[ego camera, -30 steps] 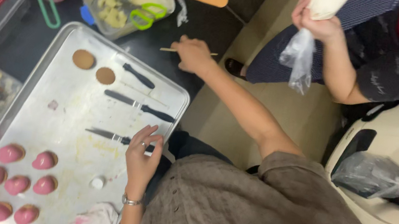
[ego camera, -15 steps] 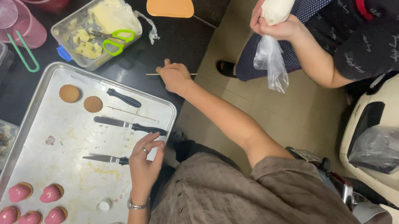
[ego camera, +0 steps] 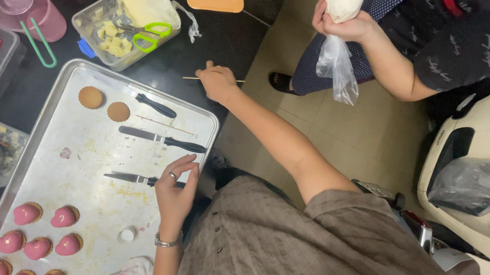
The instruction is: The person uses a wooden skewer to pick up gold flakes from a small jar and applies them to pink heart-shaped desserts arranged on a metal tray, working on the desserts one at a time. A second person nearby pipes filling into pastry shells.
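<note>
Two hands were busy on this one, both belonging to the person in the brown shirt. Their left hand (ego camera: 177, 188) sat at the near-right edge of the metal tray (ego camera: 52, 149), fingers loosely curled with the tips touching the black handle of a small palette knife (ego camera: 137, 178), not really clamped on it. Their right hand (ego camera: 218, 81) was off the tray, out over the dark table (ego camera: 220, 38) near its edge, pinched shut on a thin wooden skewer (ego camera: 234, 81) that poked out toward the tiled floor. Between the hands lay a longer spatula (ego camera: 161, 139) and a black-handled knife (ego camera: 150, 104), so not much room there. Pink heart cookies (ego camera: 42, 237) crowded the tray's bottom-left corner, two plain round cookies (ego camera: 104, 104) sat up top, and the tray's middle was mostly bare. Another person beyond the table edge squeezed a piping bag (ego camera: 345, 5).
</note>
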